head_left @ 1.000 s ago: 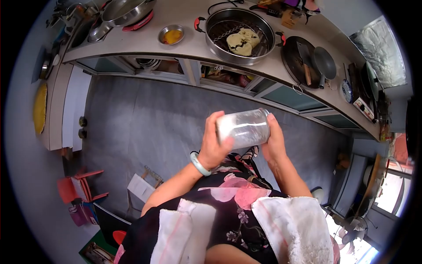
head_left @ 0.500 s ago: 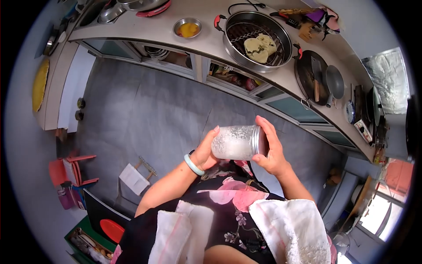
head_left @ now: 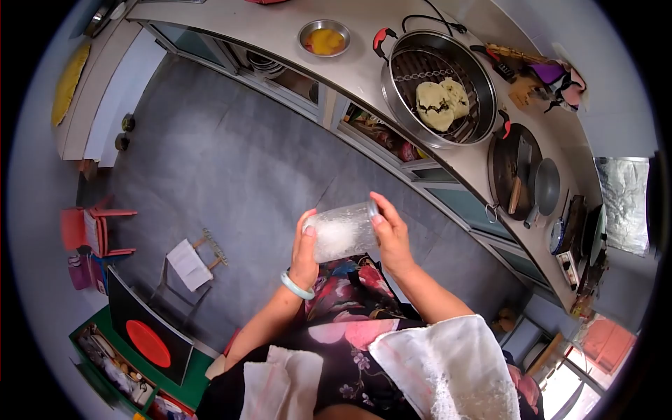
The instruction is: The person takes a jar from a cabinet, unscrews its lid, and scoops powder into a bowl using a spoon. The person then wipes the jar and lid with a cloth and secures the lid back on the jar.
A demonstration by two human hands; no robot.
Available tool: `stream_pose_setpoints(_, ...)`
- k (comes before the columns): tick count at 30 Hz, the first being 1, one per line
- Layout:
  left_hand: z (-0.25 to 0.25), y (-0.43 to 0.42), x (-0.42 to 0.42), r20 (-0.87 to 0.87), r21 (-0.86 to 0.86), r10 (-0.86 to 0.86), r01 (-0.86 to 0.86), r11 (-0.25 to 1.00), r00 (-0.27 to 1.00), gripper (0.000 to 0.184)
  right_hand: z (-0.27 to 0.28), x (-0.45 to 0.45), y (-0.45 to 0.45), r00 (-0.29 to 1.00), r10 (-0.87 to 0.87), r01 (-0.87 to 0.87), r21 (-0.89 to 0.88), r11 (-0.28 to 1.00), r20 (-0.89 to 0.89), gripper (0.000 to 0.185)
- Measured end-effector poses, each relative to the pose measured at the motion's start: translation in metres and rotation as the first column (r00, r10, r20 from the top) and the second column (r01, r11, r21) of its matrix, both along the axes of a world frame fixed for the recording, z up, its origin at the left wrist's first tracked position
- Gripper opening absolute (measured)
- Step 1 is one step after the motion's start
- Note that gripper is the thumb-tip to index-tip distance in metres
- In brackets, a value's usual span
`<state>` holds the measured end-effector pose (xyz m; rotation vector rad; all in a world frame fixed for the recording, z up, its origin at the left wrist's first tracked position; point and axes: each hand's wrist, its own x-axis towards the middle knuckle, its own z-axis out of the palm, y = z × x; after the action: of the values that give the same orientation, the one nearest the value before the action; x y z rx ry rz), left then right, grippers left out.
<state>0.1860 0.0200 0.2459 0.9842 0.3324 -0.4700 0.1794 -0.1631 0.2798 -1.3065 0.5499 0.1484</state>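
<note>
A clear jar (head_left: 341,232) with white contents is held sideways in front of my body, above the floor. My left hand (head_left: 304,253), with a pale bangle on its wrist, is wrapped around the jar's base end. At the other end, my right hand (head_left: 393,236) grips the silver-rimmed lid (head_left: 373,208). The white stuff lies heaped inside, and bits of it cling to the jar wall.
Along the counter (head_left: 357,70) stand a metal bowl (head_left: 323,38) with yellow food, a steamer pot (head_left: 399,105) holding pale dough pieces (head_left: 435,105), a round board (head_left: 505,150) with a cleaver (head_left: 519,175), and a frying pan (head_left: 546,185). Red chairs (head_left: 101,231) stand at left.
The jar and both hands have moved a little left, and the jar is tilted more, its lid end higher. My view has turned, so the counter appears shifted right and more slanted.
</note>
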Motion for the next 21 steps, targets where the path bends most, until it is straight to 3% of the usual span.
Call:
stream_pose_setpoints(2,-0.027,-0.004,-0.006,-0.106,-0.031,0.083,-0.087,0.996,0.991,0.058,-0.015,0.006,-0.005,0.993,0.092,-0.090,0.040,0.995,-0.071,0.064)
stream_pose_setpoints(3,-0.034,0.001,-0.005,-0.181,-0.102,0.031,-0.050,0.994,0.983,0.058,-0.022,0.008,-0.008,0.985,0.141,-0.135,0.061,0.989,-0.104,0.069)
stream_pose_setpoints(5,-0.046,0.017,0.000,-0.315,-0.246,-0.083,0.003,0.969,0.945,0.059,-0.052,0.002,-0.012,0.957,0.290,-0.290,-0.029,0.957,0.017,0.080)
stream_pose_setpoints(6,-0.048,0.019,0.003,-0.334,-0.221,-0.108,0.033,0.975,0.936,0.062,-0.053,0.005,-0.014,0.933,0.359,-0.358,0.039,0.933,-0.005,0.096)
stream_pose_setpoints(9,-0.074,0.028,0.004,-0.414,-0.300,-0.143,0.014,0.954,0.899,0.061,-0.056,0.013,-0.010,0.837,0.518,-0.542,-0.132,0.830,-0.176,0.101)
stream_pose_setpoints(13,-0.112,0.036,0.007,-0.519,-0.290,-0.169,0.014,0.957,0.838,0.071,-0.105,0.026,0.000,0.832,0.444,-0.509,-0.142,0.849,-0.332,0.095)
stream_pose_setpoints(14,-0.125,0.036,0.004,-0.567,-0.144,-0.094,0.013,0.989,0.818,0.073,-0.139,0.023,-0.004,0.861,0.403,-0.485,-0.264,0.834,-0.310,0.090)
stream_pose_setpoints(15,-0.142,0.037,-0.006,-0.604,0.007,-0.012,0.020,1.000,0.797,0.075,-0.162,0.030,-0.009,0.874,0.348,-0.429,-0.200,0.881,-0.340,0.097)
stream_pose_setpoints(16,-0.160,0.040,-0.019,-0.629,0.158,0.073,0.035,0.987,0.774,0.078,-0.190,0.038,-0.015,0.906,0.266,-0.355,-0.249,0.901,-0.329,0.097)
stream_pose_setpoints(17,-0.185,0.049,-0.044,-0.514,0.237,-0.036,0.183,0.954,0.857,0.088,-0.213,0.049,-0.022,0.932,0.184,-0.279,-0.298,0.913,-0.311,0.096)
stream_pose_setpoints(18,-0.221,0.063,-0.080,-0.424,0.471,-0.226,0.427,0.772,0.877,0.086,-0.223,0.068,-0.027,0.948,0.159,-0.264,-0.400,0.878,-0.277,0.095)
stream_pose_setpoints(19,-0.246,0.072,-0.113,-0.382,0.674,-0.429,0.564,0.477,0.819,0.084,-0.233,0.087,-0.033,0.961,0.134,-0.241,-0.498,0.833,-0.242,0.094)
stream_pose_setpoints(21,-0.234,0.074,-0.142,-0.581,0.679,-0.586,0.733,0.035,0.566,0.083,-0.277,0.125,-0.054,0.988,0.124,-0.155,-0.623,0.767,-0.094,0.093)
